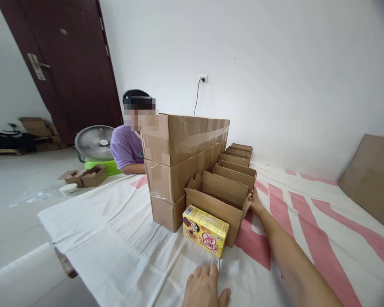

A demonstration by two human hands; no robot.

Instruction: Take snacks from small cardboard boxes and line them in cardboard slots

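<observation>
At the bottom centre, my left hand (pixel 202 286) lies palm down on the cloth, its fingers stretched out and holding nothing. Just in front of it is a yellow printed snack box (pixel 206 230), against the near side of an open cardboard box (pixel 216 204). Reaching forward, my right hand (pixel 256 201) grips the right end of that cardboard box, its fingers partly hidden by the flap. More open cardboard boxes (pixel 233 175) stand in a row behind it. Along their left side rises a stack of taped cartons (pixel 187 138), three high.
A person in a purple shirt (pixel 124 145) is behind the stack. A white and pink striped cloth (pixel 294 221) covers the work surface. Off to the left are a fan (pixel 94 143), small open cartons (pixel 94 175) and a bowl (pixel 68 189). A large cardboard panel (pixel 369 179) leans at right.
</observation>
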